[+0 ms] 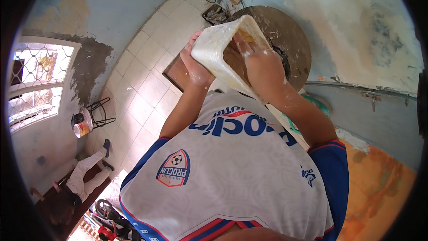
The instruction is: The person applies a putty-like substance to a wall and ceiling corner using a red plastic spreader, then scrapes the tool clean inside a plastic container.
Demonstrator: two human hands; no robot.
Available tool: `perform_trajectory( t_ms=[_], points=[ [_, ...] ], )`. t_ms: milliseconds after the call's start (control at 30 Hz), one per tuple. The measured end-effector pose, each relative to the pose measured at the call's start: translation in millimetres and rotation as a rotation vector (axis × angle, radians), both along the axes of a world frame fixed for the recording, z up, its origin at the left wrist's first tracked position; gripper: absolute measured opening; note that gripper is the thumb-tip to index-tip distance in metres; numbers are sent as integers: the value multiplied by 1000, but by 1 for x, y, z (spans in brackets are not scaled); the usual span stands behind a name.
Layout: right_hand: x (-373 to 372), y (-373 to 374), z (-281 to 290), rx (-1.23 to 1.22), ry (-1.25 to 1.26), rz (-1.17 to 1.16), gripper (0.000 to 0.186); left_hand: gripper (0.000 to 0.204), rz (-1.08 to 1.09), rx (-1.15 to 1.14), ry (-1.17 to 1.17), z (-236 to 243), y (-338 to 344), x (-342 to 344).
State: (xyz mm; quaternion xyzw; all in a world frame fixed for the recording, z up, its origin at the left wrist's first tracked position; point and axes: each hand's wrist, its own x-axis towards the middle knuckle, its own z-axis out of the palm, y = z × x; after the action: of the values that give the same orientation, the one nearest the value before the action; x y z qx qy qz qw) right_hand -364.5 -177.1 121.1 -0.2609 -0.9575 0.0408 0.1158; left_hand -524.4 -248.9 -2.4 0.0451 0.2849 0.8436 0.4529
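Observation:
A white, roughly rectangular plastic tub [209,47] is held up in front of my chest, tilted with its open mouth toward the right. Its outside is smeared, and yellowish-brown stains show inside. My left hand [198,64] grips it from the left, palm against the wall and fingers curled around the base. My right hand [265,67] reaches into the mouth with bent fingers, and whitish specks cover the knuckles. Its fingertips are partly hidden inside the tub, and what they pinch does not show.
Beyond the tub stands a round, stained brown tabletop [294,40]. A brown board or box [177,72] lies on the tiled floor [145,87], and a green plastic seat [317,105] is by my right arm. At left are a black-legged stool [102,111], a small bucket [81,129] and a seated person [84,178].

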Motion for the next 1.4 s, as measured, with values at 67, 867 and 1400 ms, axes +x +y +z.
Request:
perform_trajectory(
  t_ms=[67,867,1400],
  points=[
    [2,-5,7,-33,42,25,54,61,33,-16,10,4,0,1],
    [20,7,38,-4,274,-4,47,54,-18,-87,-76,17,9,17],
    [49,16,35,-44,243,35,53,73,-69,-37,-31,23,16,51]
  ],
)
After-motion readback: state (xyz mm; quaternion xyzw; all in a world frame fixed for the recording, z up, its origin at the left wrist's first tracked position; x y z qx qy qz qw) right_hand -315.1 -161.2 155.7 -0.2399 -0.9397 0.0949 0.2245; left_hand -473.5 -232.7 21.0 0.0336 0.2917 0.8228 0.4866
